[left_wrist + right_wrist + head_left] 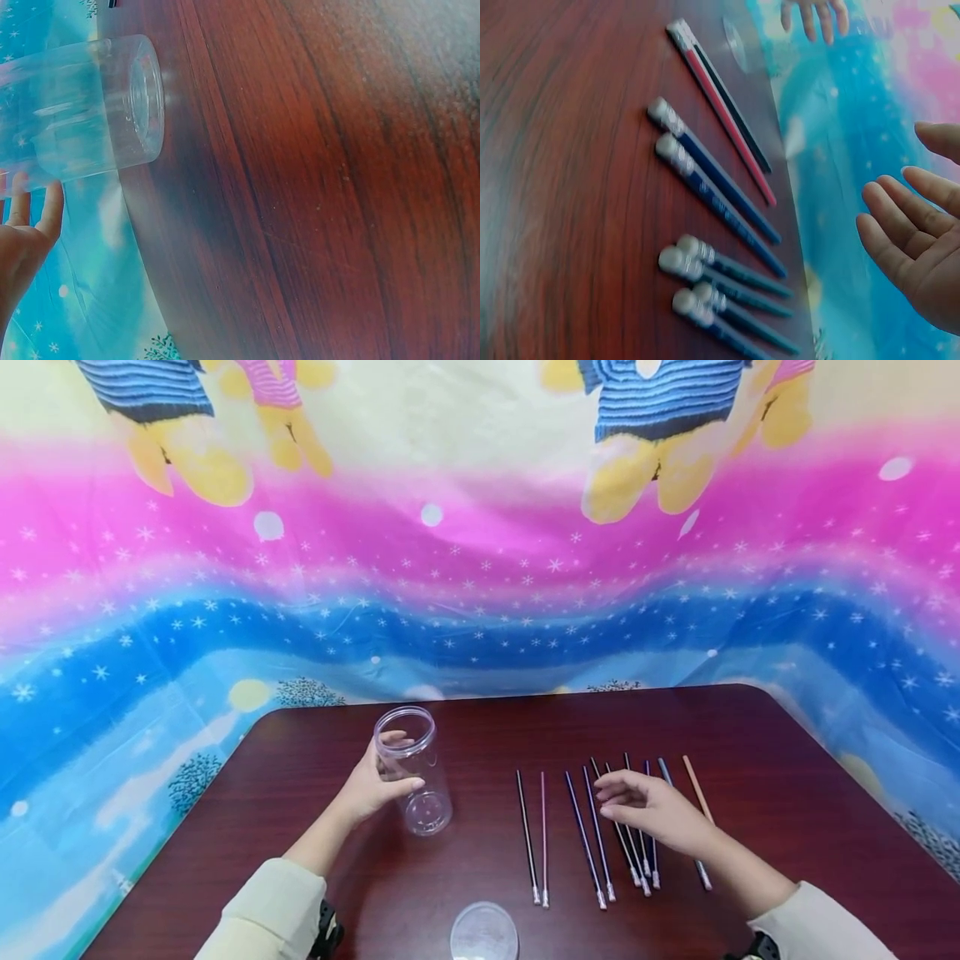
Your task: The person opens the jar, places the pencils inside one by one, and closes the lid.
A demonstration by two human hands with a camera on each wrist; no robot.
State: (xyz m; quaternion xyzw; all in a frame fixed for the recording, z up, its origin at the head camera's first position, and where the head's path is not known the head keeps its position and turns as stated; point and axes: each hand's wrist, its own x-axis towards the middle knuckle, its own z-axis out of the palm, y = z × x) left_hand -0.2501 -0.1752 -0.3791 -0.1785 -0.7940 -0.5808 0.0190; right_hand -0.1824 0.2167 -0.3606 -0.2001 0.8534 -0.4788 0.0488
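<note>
A clear plastic jar [431,777], its round mouth uncovered, is upright at the table's left middle. My left hand [375,785] grips its side, thumb in front and fingers behind; in the left wrist view some fingertips lie against the jar wall [82,112]. Whether its base touches the table is hard to tell. Over a group of eraser-tipped pencils [588,835] hovers my right hand [660,810], with relaxed fingers and nothing held. The right wrist view shows that palm [930,262] apart from the pencils [720,202].
A round clear lid [483,933] lies at the front of the dark wood table [360,910]. Left of the main pencil group lie a black pencil [527,835] and a pink pencil [543,835]; a tan pencil [696,785] is at the right. A printed cloth [480,568] hangs behind.
</note>
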